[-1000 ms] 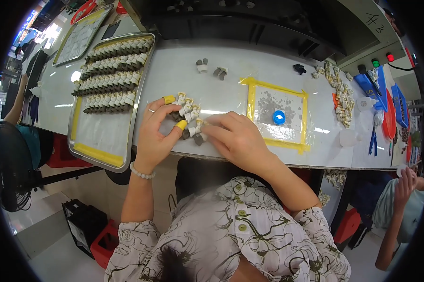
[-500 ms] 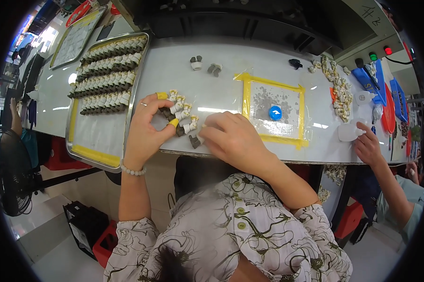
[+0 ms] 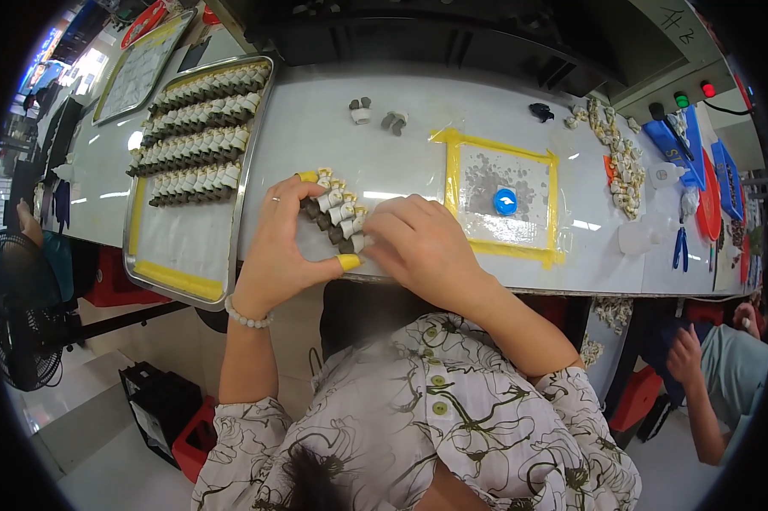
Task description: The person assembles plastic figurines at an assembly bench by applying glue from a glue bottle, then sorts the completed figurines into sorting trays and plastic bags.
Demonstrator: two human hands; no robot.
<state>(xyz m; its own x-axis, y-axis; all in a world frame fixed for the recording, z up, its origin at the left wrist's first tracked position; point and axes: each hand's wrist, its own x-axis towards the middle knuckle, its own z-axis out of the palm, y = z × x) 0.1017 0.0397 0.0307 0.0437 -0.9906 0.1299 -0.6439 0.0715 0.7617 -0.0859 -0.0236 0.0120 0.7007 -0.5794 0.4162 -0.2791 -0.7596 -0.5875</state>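
Note:
My left hand [image 3: 280, 243], with yellow finger covers on thumb and index finger, spans a slanting row of small white-and-grey figurine pieces [image 3: 336, 207]. Its index finger touches the far end and its thumb lies at the near end, so the row sits between them. Curled at the row's right side is my right hand [image 3: 424, 241], its fingertips on the nearest piece [image 3: 356, 244]; they partly hide that piece. Left of my hands, a metal tray [image 3: 241, 183] edged with yellow tape bears several rows of similar pieces.
Two loose pieces [image 3: 361, 111] lie farther back. A yellow-taped square [image 3: 557, 200] holds a blue round cap [image 3: 505, 202]. Rightward are a heap of pale pieces [image 3: 627, 170], white bottles [image 3: 639, 238], blue pliers [image 3: 680, 249] and a co-worker's hand [image 3: 684, 353] below the table edge.
The pieces now stand closer together in one row, and my left thumb has moved to its near end. The co-worker's hand has let go of the white bottle and dropped back.

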